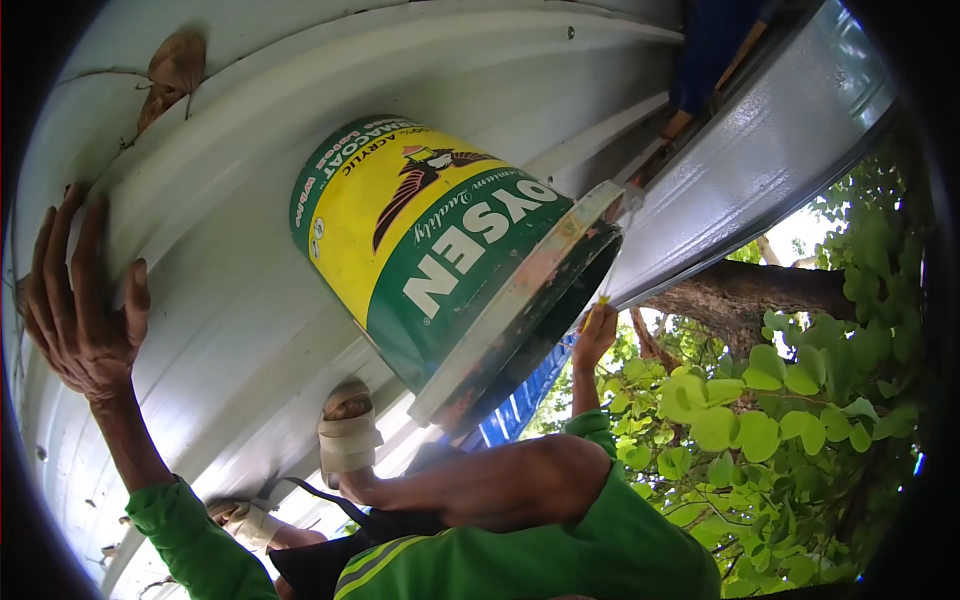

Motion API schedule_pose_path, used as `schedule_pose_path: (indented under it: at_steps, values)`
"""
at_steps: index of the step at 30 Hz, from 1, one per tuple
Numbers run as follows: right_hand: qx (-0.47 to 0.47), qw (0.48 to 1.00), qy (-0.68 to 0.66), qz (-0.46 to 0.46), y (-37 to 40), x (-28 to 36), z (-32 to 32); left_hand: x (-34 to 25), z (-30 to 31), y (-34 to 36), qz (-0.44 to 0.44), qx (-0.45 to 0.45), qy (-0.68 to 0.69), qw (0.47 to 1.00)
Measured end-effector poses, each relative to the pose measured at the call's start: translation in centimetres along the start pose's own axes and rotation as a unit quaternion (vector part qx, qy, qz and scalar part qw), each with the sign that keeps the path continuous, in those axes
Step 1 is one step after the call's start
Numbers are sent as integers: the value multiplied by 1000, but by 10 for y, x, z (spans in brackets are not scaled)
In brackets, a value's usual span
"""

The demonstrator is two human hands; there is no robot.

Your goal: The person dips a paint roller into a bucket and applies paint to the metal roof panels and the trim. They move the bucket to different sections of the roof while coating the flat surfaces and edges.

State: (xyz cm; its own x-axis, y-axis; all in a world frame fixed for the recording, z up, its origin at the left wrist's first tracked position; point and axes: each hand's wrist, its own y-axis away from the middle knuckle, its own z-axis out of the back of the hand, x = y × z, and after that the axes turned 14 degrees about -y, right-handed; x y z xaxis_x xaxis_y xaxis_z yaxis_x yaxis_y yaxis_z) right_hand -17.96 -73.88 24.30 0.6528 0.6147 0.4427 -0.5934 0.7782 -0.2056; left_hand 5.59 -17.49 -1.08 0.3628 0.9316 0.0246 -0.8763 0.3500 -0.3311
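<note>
Bucket [450,265] lies tilted on the roof [240,340], long axis up-left to down-right, mouth toward the nearer right hand [595,335]; its grip I cannot tell; left hand [85,300] splayed flat on the roof.

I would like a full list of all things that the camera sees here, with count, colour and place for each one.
paint bucket: one, yellow and green, tilted on the roof, centre
roof: one, white ribbed metal, left and top
metal panel: one, pale grey, upper right
dry leaf: one, brown, on the roof, upper left
tree: one, brown trunk, green leaves, right
blue sheet: one, below the bucket
foot: one, beige strap, on the roof, lower centre
left hand: flat on the roof, green sleeve
right hand: by the bucket's rim, grip unclear
</note>
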Motion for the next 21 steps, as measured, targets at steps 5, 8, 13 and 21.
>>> schedule_pose_path:
  at_steps: [5, 8, 13, 21]
  values:
    - [22, 995, -19, 91, -62, 65, -34, 0, 1, -3, -15, 7, 3, 1000]
    - [26, 996, 12, 81, -50, 18, -12, 0, -1, 0, -14, 19, 10, 1000]
    - [62, 985, 149, 68, 14, -87, 38, -1, -3, -2, -30, 15, 79, 996]
    - [105, 970, 221, 2, 60, -137, 83, 2, -28, 12, 15, 60, 173, 983]
